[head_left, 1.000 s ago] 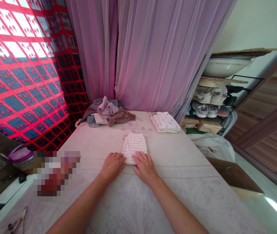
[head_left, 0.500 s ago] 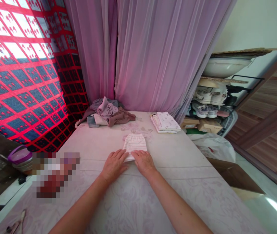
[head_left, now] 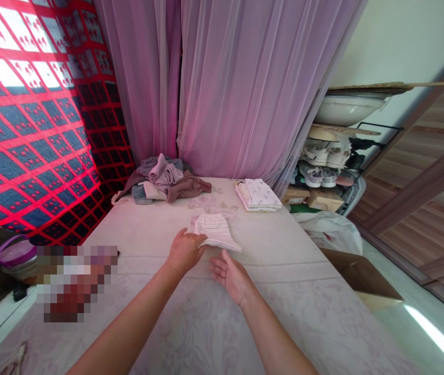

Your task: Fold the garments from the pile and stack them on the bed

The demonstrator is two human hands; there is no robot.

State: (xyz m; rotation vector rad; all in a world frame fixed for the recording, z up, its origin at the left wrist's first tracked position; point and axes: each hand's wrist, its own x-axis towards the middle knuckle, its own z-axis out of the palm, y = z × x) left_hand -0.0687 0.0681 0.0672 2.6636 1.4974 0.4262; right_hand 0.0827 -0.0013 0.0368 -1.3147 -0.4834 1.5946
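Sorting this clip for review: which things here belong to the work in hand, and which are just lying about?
Work in hand:
- striped pink-and-white garment
- left hand, touching its edge
- right hand, open, just apart from it

Lying about:
- crumpled clothes pile
- folded printed cloth stack
- shoes
- cardboard box

Open bedspread stretches right of the striped garment, up to the folded clothes.

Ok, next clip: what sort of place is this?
Most likely a bedroom in a home: a bed with a pale floral cover, a pile of clothes and folded clothes on it, sheer curtains, and sneakers on a rack.
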